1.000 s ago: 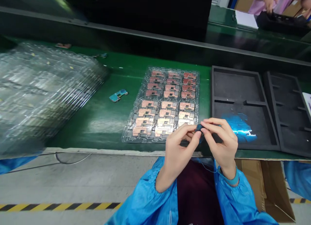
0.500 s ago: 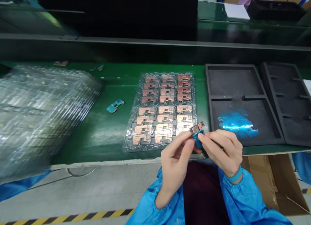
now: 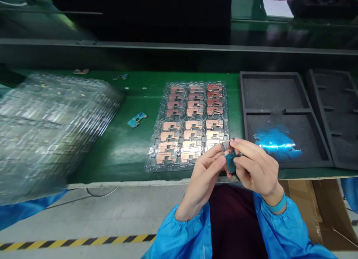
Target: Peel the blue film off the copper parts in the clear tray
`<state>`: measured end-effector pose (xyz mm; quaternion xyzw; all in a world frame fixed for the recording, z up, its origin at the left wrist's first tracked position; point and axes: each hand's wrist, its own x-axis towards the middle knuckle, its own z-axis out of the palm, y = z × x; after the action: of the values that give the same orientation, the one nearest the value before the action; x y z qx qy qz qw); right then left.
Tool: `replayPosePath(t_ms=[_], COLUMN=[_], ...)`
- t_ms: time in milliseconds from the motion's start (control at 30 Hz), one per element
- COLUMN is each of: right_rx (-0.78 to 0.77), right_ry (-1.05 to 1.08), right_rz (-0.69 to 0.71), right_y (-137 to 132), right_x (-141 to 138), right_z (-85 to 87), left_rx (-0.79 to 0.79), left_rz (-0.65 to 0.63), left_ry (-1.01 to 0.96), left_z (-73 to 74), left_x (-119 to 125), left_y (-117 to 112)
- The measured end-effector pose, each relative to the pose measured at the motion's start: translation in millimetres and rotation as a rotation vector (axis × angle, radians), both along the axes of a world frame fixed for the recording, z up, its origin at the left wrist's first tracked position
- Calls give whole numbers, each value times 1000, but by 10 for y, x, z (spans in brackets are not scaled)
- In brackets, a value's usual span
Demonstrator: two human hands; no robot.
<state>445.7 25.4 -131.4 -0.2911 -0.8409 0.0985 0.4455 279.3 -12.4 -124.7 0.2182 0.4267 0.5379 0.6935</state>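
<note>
Both hands meet at the near edge of the green belt, pinching one small circuit board (image 3: 227,148) with a copper top and a blue film on it. My left hand (image 3: 205,177) grips the board from the left with thumb and fingers closed. My right hand (image 3: 256,167) curls over it from the right, its fingertips on the board and the film. Just beyond the hands lies a clear plastic tray (image 3: 190,125) filled with several copper-coloured boards in rows.
A black foam tray (image 3: 275,98) to the right holds peeled blue film (image 3: 275,141); a second black tray (image 3: 335,110) lies further right. A stack of clear trays (image 3: 47,128) fills the left. A loose blue board (image 3: 137,119) lies on the belt. A cardboard box (image 3: 316,210) sits below right.
The hands stayed together on the small board and shifted slightly; the right fingers now wrap further over it. The view drifted a little.
</note>
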Motion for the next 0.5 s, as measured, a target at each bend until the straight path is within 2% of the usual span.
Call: replayPosePath(t_ms=[133,300,433,500], right_rx=[-92,-66,-54,-145], right_ry=[47,149,256,297], right_rz=[24,34,0,-53], right_y=[-16,-71,-203,-249], right_x=[-11,23,121,172], right_z=[36,30,-27,-58], left_rx=[-27,-79,-126,-129], left_rz=[55,60,68,109], left_ry=[-52,-183,-251,-250], left_z=[-7,-8,-64,-94], left_x=[-24,-30,-21,-28], left_y=[48,109,160,184])
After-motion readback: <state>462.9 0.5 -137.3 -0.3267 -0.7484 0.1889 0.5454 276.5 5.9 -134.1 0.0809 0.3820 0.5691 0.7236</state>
